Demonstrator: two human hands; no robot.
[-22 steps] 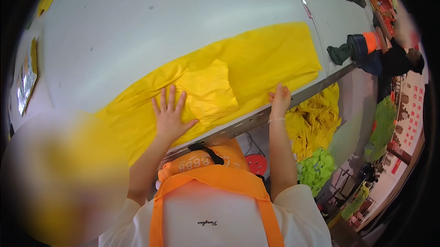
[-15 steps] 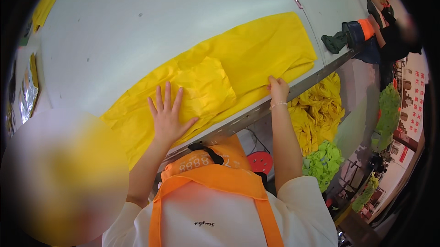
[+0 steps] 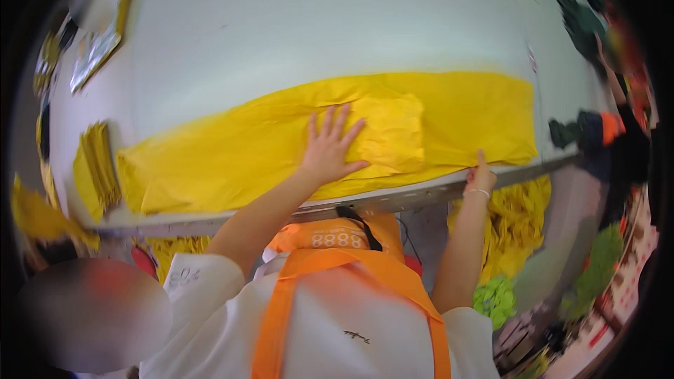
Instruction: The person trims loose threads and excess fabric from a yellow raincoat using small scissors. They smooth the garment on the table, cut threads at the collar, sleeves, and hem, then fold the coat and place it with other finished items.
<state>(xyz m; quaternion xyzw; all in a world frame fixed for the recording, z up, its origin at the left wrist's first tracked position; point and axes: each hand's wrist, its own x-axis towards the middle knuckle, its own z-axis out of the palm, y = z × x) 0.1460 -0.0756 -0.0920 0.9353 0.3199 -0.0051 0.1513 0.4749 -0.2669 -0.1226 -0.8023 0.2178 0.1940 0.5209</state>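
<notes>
A long, folded piece of yellow cloth (image 3: pixel 232 154) lies along the near edge of the table. On top of it, right of the middle, is a smaller, wrinkled, squarish yellow piece (image 3: pixel 393 133). My left hand (image 3: pixel 328 153) rests flat on the cloth with its fingers spread, just left of the squarish piece and touching its side. At the cloth's near edge, towards its right end, my right hand (image 3: pixel 480 178) touches it with a stretched index finger. The other fingers of that hand are curled, and nothing visible is in them.
The pale table (image 3: pixel 281 21) carries a folded yellow stack (image 3: pixel 97 172) and a shiny wrapped package (image 3: pixel 98 56) at left. Below its right edge are a yellow cloth heap (image 3: pixel 519 228) and a bright green one (image 3: pixel 496 300). A dark-clothed person (image 3: pixel 628 144) works far right; another is lower left.
The view has turned, bringing more of the left side in. My right index finger has straightened from a pinch at the cloth's edge. My left hand stays flat beside the squarish piece.
</notes>
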